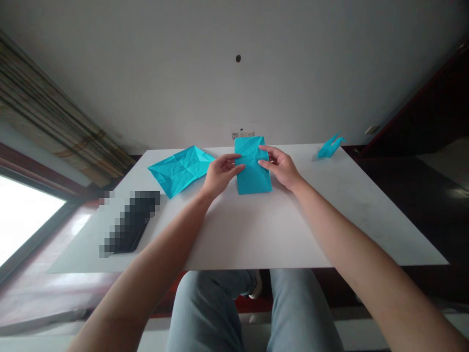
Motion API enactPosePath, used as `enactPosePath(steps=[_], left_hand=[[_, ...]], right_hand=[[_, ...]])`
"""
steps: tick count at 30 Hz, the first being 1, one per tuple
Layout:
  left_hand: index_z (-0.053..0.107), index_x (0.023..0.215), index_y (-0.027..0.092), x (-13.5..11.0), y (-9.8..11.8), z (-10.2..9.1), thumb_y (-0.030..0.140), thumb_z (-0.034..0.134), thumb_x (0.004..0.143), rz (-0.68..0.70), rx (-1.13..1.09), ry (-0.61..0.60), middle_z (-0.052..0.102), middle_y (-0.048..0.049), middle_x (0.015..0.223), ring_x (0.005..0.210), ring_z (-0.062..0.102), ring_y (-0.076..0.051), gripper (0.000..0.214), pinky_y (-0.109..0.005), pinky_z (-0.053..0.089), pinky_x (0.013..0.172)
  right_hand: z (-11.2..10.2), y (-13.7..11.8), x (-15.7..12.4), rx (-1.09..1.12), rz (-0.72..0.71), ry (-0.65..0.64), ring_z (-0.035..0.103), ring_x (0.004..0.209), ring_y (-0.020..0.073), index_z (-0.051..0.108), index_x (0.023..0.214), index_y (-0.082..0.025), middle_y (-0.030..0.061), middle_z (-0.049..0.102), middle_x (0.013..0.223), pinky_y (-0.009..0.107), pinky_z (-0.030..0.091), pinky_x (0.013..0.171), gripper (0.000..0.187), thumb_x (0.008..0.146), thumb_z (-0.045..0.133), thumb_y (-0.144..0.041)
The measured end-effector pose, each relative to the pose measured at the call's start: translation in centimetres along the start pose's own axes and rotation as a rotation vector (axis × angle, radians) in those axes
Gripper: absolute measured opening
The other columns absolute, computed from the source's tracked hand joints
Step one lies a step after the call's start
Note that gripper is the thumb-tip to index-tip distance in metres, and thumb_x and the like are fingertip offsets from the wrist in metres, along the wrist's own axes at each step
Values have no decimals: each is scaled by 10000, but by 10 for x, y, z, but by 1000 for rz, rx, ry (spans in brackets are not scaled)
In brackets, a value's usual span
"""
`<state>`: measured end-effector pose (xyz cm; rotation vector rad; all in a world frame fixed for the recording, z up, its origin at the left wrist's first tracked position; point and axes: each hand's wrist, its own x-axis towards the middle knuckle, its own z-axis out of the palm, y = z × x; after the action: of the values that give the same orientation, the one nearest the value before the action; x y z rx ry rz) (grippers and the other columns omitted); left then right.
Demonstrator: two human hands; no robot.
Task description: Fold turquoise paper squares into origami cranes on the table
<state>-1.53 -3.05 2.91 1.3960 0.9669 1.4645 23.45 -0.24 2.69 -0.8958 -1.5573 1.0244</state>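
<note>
Between my hands is a blue sheet of origami paper (252, 171), folded into an upright rectangle with crease lines across it. My left hand (223, 172) grips its left edge, thumb on the front face. At the right edge, my right hand (280, 166) pinches the paper with thumb and index finger on the front; its other fingers are partly hidden behind. A second blue sheet (181, 168), unfolded and creased, lies left of my left hand. Farther right on the table stands a folded blue paper crane (330, 146).
The white table (234, 239) stretches before my knees, its far edge near a grey wall (176, 73). A dark, pixelated object (137, 222) lies on the left side. A curtain (54, 112) hangs at the far left, and a wall socket (243, 134) shows behind the paper.
</note>
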Motion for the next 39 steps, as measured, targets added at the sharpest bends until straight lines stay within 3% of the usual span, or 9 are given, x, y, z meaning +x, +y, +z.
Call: enactPosePath(steps=[7, 11, 15, 18, 21, 25, 30, 36, 39], left_hand=[[914, 1104, 268, -5, 12, -3, 354, 938, 906, 227, 321, 87, 767, -41, 936, 877, 677, -191, 217, -335, 589, 880], [901, 980, 282, -10, 23, -1, 297, 928, 918, 450, 477, 150, 735, -90, 1088, 1060, 685, -260, 70, -417, 557, 1028], [898, 1024, 295, -14, 27, 3, 348, 940, 929, 434, 542, 30, 822, -84, 1129, 1144, 718, -305, 116, -479, 480, 1176], [880, 979, 269, -16, 26, 5, 430, 862, 1003, 340, 459, -76, 835, -56, 965, 909, 708, -246, 164, -377, 529, 915], [843, 947, 235, -15, 22, 6, 474, 862, 1004, 246, 335, -33, 821, -42, 911, 834, 687, -204, 247, -307, 483, 738], [800, 1011, 224, -12, 13, 11, 508, 995, 887, 167, 99, 69, 835, -46, 984, 903, 742, -191, 366, -272, 530, 750], [738, 1130, 209, -12, 3, 19, 558, 1083, 768, -53, -192, -23, 871, -95, 1117, 1018, 841, -238, 610, -346, 681, 918], [719, 1149, 194, -5, -5, 10, 497, 1063, 816, -97, -112, 131, 860, -59, 915, 789, 802, -193, 567, -290, 634, 724], [757, 1038, 185, -4, -5, 6, 473, 1034, 854, -69, 4, 67, 834, -37, 834, 694, 733, -147, 440, -239, 555, 633]], right_hand=[[-7, -18, 0, -317, -203, 24, 599, 872, 221, 893, 1192, -276, 41, 731, 1008, 436, 562, 908, 349, 900, 905, -467], [-5, -32, -3, -516, -417, 107, 671, 1108, 323, 865, 1042, -298, 103, 722, 1126, 517, 568, 1006, 236, 993, 841, -527], [4, -47, -8, -546, -476, 30, 721, 1194, 342, 799, 1014, -326, 67, 814, 1157, 601, 476, 1217, 237, 1038, 814, -561], [9, -52, -11, -459, -391, 2, 748, 1098, 318, 799, 1031, -321, 45, 849, 1083, 544, 528, 1145, 280, 999, 849, -595], [10, -49, -11, -327, -255, -5, 746, 1033, 298, 800, 1007, -296, 47, 853, 1057, 486, 580, 1032, 390, 899, 921, -650], [8, -38, -6, -150, -113, -3, 707, 883, 254, 752, 897, -279, 38, 803, 931, 436, 582, 879, 501, 824, 955, -731], [10, -25, -2, -5, -27, 60, 624, 757, 206, 593, 828, -291, 4, 715, 818, 379, 524, 722, 670, 734, 971, -836], [9, -9, -4, 83, 118, -95, 738, 852, 234, 607, 1030, -308, 2, 814, 952, 376, 598, 747, 730, 651, 1054, -744], [7, -5, -4, 99, 167, -106, 750, 825, 229, 613, 1145, -312, -8, 817, 919, 366, 604, 724, 771, 674, 1044, -745]])
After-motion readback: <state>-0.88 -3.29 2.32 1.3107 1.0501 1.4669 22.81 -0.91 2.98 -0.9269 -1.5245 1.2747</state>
